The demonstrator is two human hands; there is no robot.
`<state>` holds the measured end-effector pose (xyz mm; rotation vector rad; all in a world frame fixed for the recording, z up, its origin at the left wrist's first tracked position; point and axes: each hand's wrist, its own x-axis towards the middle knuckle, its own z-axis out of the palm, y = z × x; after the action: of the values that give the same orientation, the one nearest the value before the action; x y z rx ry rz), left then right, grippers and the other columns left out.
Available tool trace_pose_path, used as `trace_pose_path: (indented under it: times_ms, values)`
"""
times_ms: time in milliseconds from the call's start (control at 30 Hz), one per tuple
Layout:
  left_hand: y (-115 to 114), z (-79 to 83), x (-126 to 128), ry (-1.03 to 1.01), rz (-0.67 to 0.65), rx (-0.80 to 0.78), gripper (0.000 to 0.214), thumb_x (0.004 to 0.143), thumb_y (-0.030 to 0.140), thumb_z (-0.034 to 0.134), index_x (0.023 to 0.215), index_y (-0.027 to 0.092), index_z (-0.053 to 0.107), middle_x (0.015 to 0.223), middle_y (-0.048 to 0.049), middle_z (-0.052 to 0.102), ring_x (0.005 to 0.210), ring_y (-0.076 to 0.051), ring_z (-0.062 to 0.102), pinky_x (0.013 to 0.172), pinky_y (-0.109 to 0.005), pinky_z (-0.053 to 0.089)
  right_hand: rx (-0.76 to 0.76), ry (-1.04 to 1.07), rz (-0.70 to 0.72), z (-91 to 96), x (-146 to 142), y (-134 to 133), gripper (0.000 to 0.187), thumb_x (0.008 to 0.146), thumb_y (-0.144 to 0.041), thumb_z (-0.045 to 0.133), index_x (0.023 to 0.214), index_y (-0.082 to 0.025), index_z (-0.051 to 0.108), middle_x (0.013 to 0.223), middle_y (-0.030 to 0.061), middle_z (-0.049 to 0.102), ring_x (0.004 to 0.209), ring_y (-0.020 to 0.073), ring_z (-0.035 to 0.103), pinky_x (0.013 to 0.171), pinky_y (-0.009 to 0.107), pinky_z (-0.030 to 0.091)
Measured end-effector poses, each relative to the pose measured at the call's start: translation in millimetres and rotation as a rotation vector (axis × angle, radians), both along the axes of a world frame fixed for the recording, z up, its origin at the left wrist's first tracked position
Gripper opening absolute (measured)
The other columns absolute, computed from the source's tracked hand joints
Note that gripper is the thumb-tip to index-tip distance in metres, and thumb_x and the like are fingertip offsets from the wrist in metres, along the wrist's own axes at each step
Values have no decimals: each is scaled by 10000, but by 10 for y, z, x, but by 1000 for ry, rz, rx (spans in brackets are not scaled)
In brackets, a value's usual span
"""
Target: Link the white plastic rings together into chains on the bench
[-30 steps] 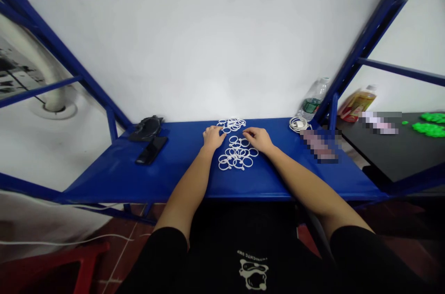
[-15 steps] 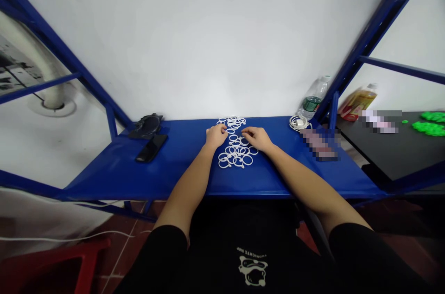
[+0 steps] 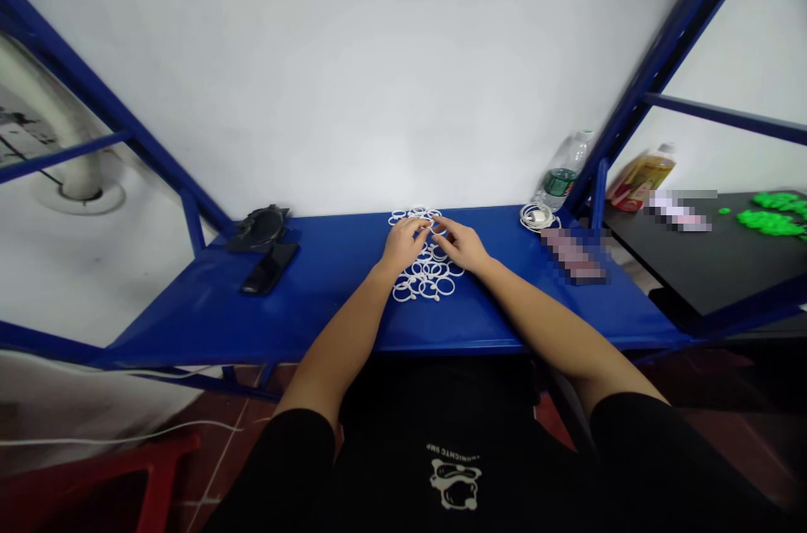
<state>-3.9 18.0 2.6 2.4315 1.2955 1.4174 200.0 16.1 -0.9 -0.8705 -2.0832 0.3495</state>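
Over a heap of thin white rings with small knobs, my two hands meet at the fingertips. My left hand [image 3: 403,247] has its fingers bent and closed at the edge of a white ring [image 3: 440,229]. My right hand [image 3: 463,245] curls its fingers and thumb around the other side of that ring. Nearer to me lies a cluster of overlapping white rings [image 3: 445,287] on the blue tabletop [image 3: 340,281]. A second group of white rings [image 3: 416,211] sits behind my hands, partly hidden by them.
At the left lie a black phone [image 3: 270,268] and a dark bundled item [image 3: 260,226]. To the right are a coiled white cable [image 3: 539,218], a water bottle [image 3: 560,180] and a blurred flat object [image 3: 575,254]. A black table [image 3: 681,264] holds green pieces [image 3: 772,222].
My left hand has moved right and my right hand slightly left, so their fingertips now meet at one ring. The camera view has shifted slightly.
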Motion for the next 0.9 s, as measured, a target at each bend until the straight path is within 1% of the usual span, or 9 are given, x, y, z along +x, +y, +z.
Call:
trace_pose_path:
  times_ms: [167, 267, 400, 567, 667, 700, 767, 833, 900]
  values:
    - [-5, 18, -5, -41, 37, -45, 69, 882, 154, 739, 922, 207, 756, 892, -32, 765, 817, -179, 692, 842, -331, 568, -16, -16, -6, -2, 8, -13, 524, 1066, -426, 495, 1541, -206, 520, 1186, 84, 781, 715, 175, 684, 738, 313, 548]
    - [-16, 47, -10, -29, 54, -43, 69, 874, 164, 740, 913, 214, 766, 876, -28, 762, 823, -183, 686, 852, -333, 565, -33, -30, -24, -8, 6, -3, 538, 1078, -444, 469, 1552, -193, 507, 1142, 86, 789, 739, 189, 694, 747, 315, 544]
    - [-15, 81, -43, -18, 137, -81, 83, 895, 167, 712, 923, 212, 775, 927, -44, 773, 869, -196, 684, 907, -348, 555, -94, -13, -62, -41, 9, 71, 591, 1049, -468, 538, 1564, -184, 489, 1048, 66, 792, 756, 194, 706, 746, 306, 538]
    - [23, 123, -131, -6, 240, -140, 97, 927, 193, 684, 946, 218, 776, 985, -56, 785, 905, -212, 686, 943, -364, 546, -169, 82, -180, -141, 77, 234, 528, 1016, -444, 590, 1470, -174, 578, 969, 63, 785, 787, 209, 707, 754, 321, 550]
    - [52, 125, -168, -2, 254, -138, 105, 934, 184, 675, 933, 218, 774, 988, -58, 786, 934, -218, 684, 965, -366, 537, -204, 20, -205, -199, 131, 345, 423, 1000, -409, 609, 1349, -179, 673, 937, 58, 780, 787, 203, 700, 766, 318, 554]
    - [60, 120, -174, -2, 248, -138, 109, 936, 181, 672, 931, 216, 775, 993, -58, 786, 941, -216, 683, 970, -363, 534, -206, -17, -210, -209, 142, 387, 389, 998, -390, 610, 1315, -181, 695, 957, 63, 782, 813, 205, 704, 790, 321, 557]
    - [69, 105, -182, -3, 218, -147, 116, 946, 185, 664, 945, 214, 776, 1011, -57, 785, 944, -210, 683, 970, -355, 534, -196, -103, -231, -207, 143, 482, 352, 1000, -328, 596, 1299, -181, 710, 1052, 86, 783, 928, 226, 713, 879, 341, 559]
    - [73, 88, -187, -1, 179, -166, 123, 956, 194, 659, 974, 214, 779, 1024, -57, 784, 949, -208, 686, 967, -352, 538, -194, -200, -269, -180, 115, 584, 389, 995, -246, 573, 1362, -179, 684, 1195, 118, 757, 1081, 257, 698, 983, 372, 540]
    - [73, 68, -191, 12, 139, -190, 126, 956, 197, 663, 996, 213, 781, 1022, -57, 784, 961, -207, 690, 967, -351, 538, -221, -302, -302, -143, 62, 678, 479, 983, -190, 565, 1457, -197, 627, 1335, 146, 696, 1170, 285, 678, 1032, 399, 525]
